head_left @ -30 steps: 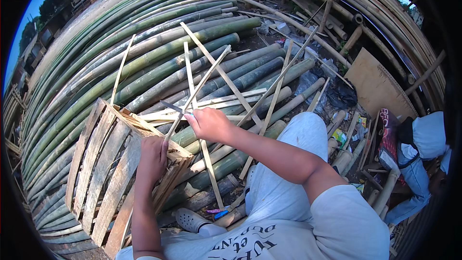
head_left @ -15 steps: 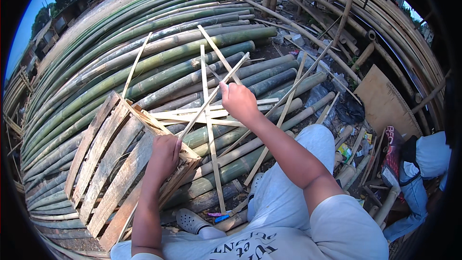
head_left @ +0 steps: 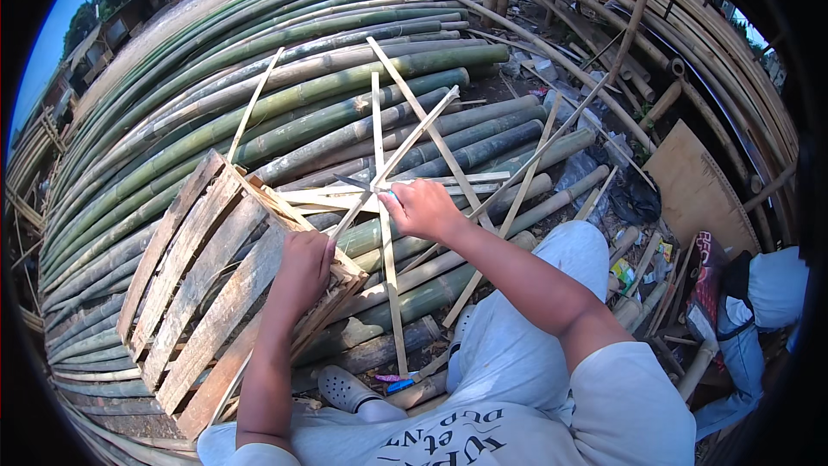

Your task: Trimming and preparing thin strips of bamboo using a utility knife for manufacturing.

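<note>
- Strip of split bamboo (head_left: 405,151): pale, thin and flat, running from the wooden frame (head_left: 207,285) at about 7 o'clock up toward 1 o'clock, long axis on a diagonal over the green bamboo poles (head_left: 345,86).
- Right hand (head_left: 421,209): clenched around a small blade-like tool (head_left: 352,182), hard to make out, right at the strip's middle; nearer of the two to the free upper end.
- Left hand (head_left: 304,269): closed over the strip's lower end, pressed against the frame's upper corner, at 7 o'clock from the right hand.
- More pale strips (head_left: 384,293) crossing under the right hand, fanned out toward 11, 12 and 6 o'clock.
- Grey clog (head_left: 343,388) at 6 o'clock, just beside the person's knee.
</note>
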A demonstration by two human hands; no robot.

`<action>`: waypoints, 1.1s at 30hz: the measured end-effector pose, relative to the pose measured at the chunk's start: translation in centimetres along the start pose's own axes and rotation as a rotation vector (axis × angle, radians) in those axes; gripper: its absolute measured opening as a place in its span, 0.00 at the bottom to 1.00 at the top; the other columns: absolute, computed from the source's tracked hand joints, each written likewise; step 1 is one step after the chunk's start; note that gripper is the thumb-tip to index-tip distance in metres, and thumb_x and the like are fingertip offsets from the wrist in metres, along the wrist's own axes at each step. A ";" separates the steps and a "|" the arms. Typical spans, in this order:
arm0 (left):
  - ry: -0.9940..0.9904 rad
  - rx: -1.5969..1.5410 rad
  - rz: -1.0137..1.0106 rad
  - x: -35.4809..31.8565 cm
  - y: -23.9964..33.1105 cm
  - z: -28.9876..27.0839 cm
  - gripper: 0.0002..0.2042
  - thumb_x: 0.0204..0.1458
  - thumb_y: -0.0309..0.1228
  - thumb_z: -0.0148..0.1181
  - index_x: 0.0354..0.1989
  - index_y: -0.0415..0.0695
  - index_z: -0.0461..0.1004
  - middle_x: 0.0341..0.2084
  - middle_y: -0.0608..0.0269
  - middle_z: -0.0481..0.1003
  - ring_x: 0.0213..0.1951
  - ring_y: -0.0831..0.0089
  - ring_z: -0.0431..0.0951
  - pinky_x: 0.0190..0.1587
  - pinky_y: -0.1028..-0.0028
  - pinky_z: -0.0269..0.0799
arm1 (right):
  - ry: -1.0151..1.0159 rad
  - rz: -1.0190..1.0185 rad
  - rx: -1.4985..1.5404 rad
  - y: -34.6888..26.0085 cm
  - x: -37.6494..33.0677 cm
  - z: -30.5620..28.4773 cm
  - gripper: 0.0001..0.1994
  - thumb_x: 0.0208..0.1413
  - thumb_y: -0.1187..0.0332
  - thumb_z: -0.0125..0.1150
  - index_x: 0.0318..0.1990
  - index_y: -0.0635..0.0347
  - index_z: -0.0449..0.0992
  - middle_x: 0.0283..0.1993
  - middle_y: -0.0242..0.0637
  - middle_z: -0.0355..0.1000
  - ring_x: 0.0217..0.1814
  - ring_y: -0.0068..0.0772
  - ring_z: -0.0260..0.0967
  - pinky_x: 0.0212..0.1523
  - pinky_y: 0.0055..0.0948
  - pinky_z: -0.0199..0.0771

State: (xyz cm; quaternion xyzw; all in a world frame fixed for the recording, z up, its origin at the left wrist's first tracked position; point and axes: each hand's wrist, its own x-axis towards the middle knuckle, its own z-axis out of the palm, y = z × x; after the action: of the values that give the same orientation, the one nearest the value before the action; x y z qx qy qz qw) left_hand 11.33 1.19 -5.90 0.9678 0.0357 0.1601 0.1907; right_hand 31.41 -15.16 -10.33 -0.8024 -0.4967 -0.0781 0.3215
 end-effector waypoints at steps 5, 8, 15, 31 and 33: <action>-0.001 0.005 -0.014 0.3 -0.2 0.2 0.13 0.63 0.30 0.47 0.27 0.37 0.69 0.26 0.47 0.69 0.35 0.47 0.69 0.49 0.56 0.62 | 0.199 0.030 -0.003 -0.5 0.7 0.6 0.20 0.62 0.54 0.53 0.23 0.59 0.71 0.17 0.47 0.70 0.22 0.56 0.71 0.24 0.50 0.69; 0.019 -0.001 0.009 0.0 0.0 0.4 0.13 0.64 0.31 0.46 0.28 0.36 0.69 0.26 0.44 0.69 0.35 0.46 0.69 0.48 0.57 0.62 | 0.132 0.032 -0.061 -0.8 -0.3 0.1 0.21 0.62 0.54 0.53 0.22 0.60 0.70 0.16 0.47 0.69 0.21 0.56 0.71 0.23 0.51 0.69; 0.008 0.017 0.024 -0.2 0.1 0.7 0.13 0.64 0.30 0.46 0.28 0.36 0.69 0.25 0.45 0.69 0.36 0.46 0.69 0.47 0.56 0.62 | 0.206 0.239 -0.016 -0.6 1.5 -2.6 0.24 0.65 0.52 0.49 0.24 0.62 0.74 0.20 0.53 0.72 0.27 0.60 0.72 0.29 0.52 0.72; -0.001 0.021 0.010 -0.3 0.6 0.3 0.14 0.64 0.30 0.46 0.26 0.36 0.67 0.25 0.46 0.68 0.34 0.46 0.67 0.46 0.56 0.62 | 0.169 0.329 -0.056 0.5 2.1 -2.8 0.25 0.66 0.51 0.46 0.25 0.62 0.78 0.22 0.52 0.74 0.27 0.56 0.75 0.28 0.49 0.75; -0.007 0.034 0.002 -0.1 0.6 0.3 0.13 0.64 0.29 0.47 0.27 0.36 0.68 0.25 0.46 0.69 0.35 0.46 0.68 0.47 0.56 0.62 | 0.056 0.237 0.008 -1.0 0.8 -2.0 0.26 0.66 0.50 0.46 0.25 0.63 0.77 0.25 0.55 0.74 0.30 0.58 0.75 0.32 0.48 0.76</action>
State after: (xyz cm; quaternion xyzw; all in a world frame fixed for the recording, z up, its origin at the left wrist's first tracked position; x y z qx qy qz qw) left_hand 11.34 0.53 -5.92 0.9716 0.0368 0.1561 0.1740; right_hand 31.34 -15.49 -7.96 -0.8517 -0.3895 -0.0598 0.3454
